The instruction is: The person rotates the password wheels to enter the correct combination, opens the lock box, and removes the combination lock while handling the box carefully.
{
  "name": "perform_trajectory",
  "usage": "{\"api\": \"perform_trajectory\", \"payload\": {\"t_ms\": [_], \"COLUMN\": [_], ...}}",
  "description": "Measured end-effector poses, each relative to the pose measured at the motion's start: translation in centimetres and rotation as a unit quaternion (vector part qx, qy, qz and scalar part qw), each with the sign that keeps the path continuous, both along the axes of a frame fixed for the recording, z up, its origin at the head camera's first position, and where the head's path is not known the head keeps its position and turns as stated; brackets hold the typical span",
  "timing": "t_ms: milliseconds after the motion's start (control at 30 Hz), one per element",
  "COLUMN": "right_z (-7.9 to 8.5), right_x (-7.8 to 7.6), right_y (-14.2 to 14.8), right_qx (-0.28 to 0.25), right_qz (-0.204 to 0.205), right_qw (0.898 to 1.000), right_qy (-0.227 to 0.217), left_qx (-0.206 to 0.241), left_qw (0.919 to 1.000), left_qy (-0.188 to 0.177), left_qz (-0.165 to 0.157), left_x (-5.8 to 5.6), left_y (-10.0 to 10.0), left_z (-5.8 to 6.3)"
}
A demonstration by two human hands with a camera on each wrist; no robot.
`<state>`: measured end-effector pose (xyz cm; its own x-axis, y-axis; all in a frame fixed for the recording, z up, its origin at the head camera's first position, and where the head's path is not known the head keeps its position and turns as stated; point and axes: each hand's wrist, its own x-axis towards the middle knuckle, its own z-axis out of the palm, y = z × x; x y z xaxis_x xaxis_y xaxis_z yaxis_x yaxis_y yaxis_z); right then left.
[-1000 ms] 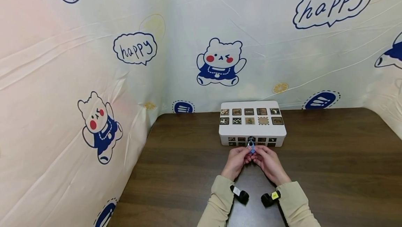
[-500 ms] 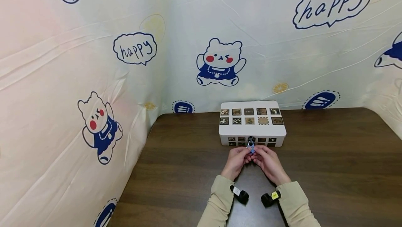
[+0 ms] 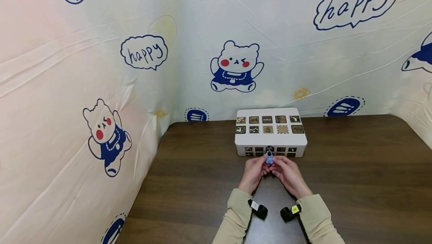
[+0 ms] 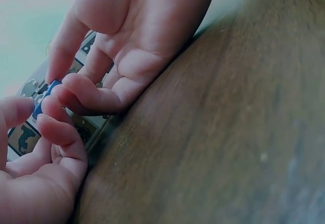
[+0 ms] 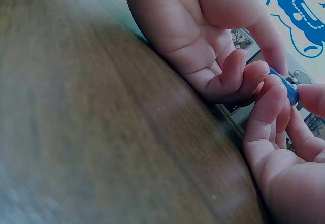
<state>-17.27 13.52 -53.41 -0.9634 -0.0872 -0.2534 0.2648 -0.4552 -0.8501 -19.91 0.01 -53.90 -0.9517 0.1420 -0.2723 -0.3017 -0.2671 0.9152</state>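
Note:
A small blue padlock [image 3: 269, 159] with a shackle stands at the front of a white tin box [image 3: 266, 139]. Its shackle overlaps the dark clasp [image 3: 269, 148] on the box front in the head view. My left hand [image 3: 252, 173] pinches one side of the padlock between thumb and fingers. From the other side, my right hand [image 3: 289, 173] pinches it too. Both wrist views show the lock's blue body [image 4: 44, 101] edge-on between the fingertips, with the remaining fingers curled beneath. Fingers hide part of the body.
The box lies near the back edge of a dark wooden table [image 3: 354, 176], its lid printed with several small square pictures. Behind and to the left hangs a pale curtain [image 3: 202, 19] with cartoon bears. Black wrist cameras sit on both sleeves.
The padlock has tipped slightly, so more of its blue face shows between the fingers. Both hands keep hold of it in nearly the same place; the head view has shifted a little.

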Motion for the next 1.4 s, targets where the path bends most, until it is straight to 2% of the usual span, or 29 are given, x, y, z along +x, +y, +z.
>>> {"api": "perform_trajectory", "payload": {"t_ms": [233,800,1400], "right_z": [0.05,-0.14,-0.05], "right_x": [0.02,-0.02,0.03], "right_y": [0.00,0.03,-0.01], "right_qx": [0.001,-0.005,-0.003], "right_qz": [0.002,0.000,-0.002], "right_qw": [1.000,1.000,1.000], "right_qy": [0.002,0.009,0.001], "left_qx": [-0.010,-0.029,-0.005], "left_qw": [0.9998,0.9991,0.9996], "left_qy": [0.017,0.025,0.016], "left_qz": [-0.002,-0.016,-0.025], "left_x": [-0.09,-0.13,-0.32], "left_y": [0.11,0.03,0.02], "left_z": [-0.29,-0.29,-0.57]}}
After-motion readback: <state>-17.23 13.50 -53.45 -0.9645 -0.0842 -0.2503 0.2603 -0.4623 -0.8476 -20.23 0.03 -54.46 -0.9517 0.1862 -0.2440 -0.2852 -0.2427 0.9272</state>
